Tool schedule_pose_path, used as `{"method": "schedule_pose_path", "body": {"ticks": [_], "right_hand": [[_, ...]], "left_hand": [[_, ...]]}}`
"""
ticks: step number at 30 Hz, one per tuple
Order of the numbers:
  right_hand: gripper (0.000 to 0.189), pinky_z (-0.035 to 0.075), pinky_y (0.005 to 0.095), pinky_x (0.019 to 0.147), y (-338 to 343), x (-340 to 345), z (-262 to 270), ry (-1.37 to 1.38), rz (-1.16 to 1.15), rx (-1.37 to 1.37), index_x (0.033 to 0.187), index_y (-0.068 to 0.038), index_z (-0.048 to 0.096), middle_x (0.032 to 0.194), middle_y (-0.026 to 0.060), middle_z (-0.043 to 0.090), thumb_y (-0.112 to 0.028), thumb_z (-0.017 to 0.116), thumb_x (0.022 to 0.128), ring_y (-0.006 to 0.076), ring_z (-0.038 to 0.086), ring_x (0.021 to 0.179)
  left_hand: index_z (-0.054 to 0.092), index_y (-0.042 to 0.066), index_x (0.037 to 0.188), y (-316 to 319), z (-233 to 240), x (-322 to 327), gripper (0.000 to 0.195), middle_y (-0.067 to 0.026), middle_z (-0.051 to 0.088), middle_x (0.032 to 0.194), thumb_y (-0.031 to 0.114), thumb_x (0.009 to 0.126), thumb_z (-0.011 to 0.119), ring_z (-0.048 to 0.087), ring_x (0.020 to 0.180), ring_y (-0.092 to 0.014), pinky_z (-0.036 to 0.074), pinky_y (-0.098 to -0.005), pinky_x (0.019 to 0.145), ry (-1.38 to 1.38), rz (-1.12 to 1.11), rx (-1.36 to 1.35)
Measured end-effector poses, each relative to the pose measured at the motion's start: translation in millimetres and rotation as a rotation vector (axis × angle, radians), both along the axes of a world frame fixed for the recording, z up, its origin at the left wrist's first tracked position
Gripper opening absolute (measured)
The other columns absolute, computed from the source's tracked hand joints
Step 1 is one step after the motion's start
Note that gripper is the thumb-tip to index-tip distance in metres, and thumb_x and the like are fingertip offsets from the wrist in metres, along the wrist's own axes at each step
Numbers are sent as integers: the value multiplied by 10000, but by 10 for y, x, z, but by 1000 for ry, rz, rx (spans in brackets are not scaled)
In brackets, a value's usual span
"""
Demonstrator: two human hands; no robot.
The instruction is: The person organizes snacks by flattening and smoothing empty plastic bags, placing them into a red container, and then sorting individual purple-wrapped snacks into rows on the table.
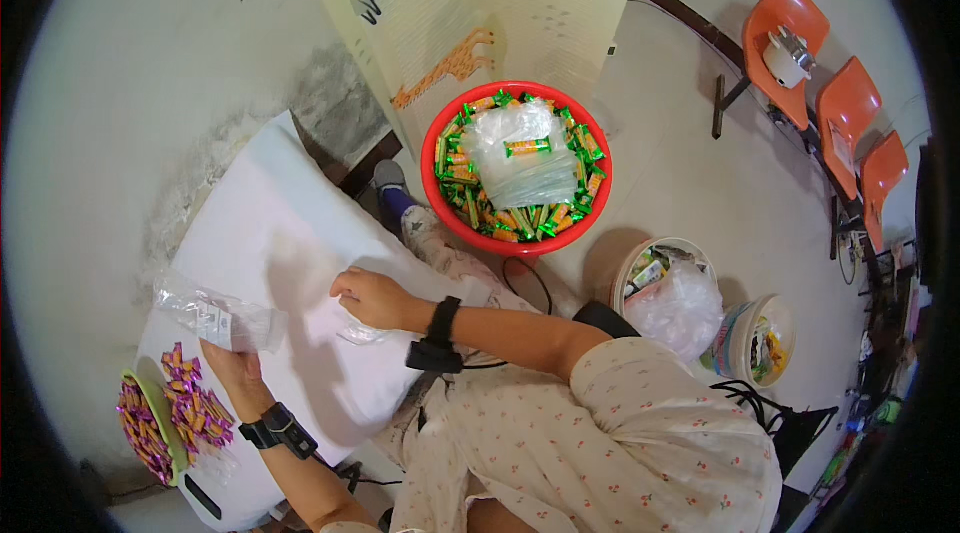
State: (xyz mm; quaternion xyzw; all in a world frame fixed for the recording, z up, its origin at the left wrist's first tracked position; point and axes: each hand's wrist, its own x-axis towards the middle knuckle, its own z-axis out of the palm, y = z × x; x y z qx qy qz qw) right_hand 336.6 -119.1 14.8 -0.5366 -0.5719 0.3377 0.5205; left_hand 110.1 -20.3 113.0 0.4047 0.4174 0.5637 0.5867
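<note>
My left hand [234, 374] is at the left of a white table [300, 248], gripping a clear plastic bag [255, 326] with printed white patches. Most of its fingers are hidden by the plastic. Over the table's middle, my right hand [375, 299] has bent fingers; whether anything is between them is unclear. A piece of clear plastic [364, 335] shows just below it. Small purple-wrapped sweets [196, 405] lie in a loose heap near my left wrist. More of them fill a tilted light-green basin [166, 420] at the table's left end.
A red basin [517, 246] holds many green-wrapped sweets [465, 191], with a stack of clear bags [525, 176] and one sweet on top. Two tubs, a larger [621, 285] and a smaller [739, 345], stand right of it. Orange chairs [795, 7] line the far right; a folded mat [555, 15] stands behind.
</note>
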Motion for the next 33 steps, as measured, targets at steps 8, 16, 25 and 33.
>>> {"method": "schedule_pose_path", "body": {"ticks": [8, 16, 25, 33], "right_hand": [[182, 534, 435, 706, -1185, 2310, 528, -574, -538, -112, 976, -124, 674, 873, 122, 691, -235, 661, 832, 320, 674, 812], [161, 512, 458, 708, -1353, 3744, 314, -664, -436, -277, 920, -94, 687, 892, 118, 683, -219, 668, 820, 336, 656, 808], [147, 528, 482, 691, -728, 3862, -250, -1014, -175, -348, 927, -16, 599, 841, 178, 646, -88, 608, 799, 381, 658, 784], [216, 541, 468, 603, -629, 3670, -307, -1050, -299, -418, 950, 23, 544, 750, 204, 661, -82, 630, 782, 381, 673, 675]], "left_hand": [[607, 133, 1003, -356, 19, 2147, 234, 23, 592, 732, 362, 956, 606, 393, 494, -35, 293, -196, 431, 224, -573, -68], [607, 58, 962, -650, -1132, 4253, 223, -47, 625, 822, 266, 985, 528, 504, 624, -74, 405, -233, 563, 461, -865, 98], [601, 1, 966, -306, -1822, 4404, 167, -154, 681, 895, 159, 947, 550, 643, 764, -270, 501, -390, 720, 596, -537, 20], [587, -10, 964, -298, -1840, 4416, 141, -144, 681, 919, 122, 953, 538, 635, 721, -231, 509, -362, 667, 577, -492, 129]]}}
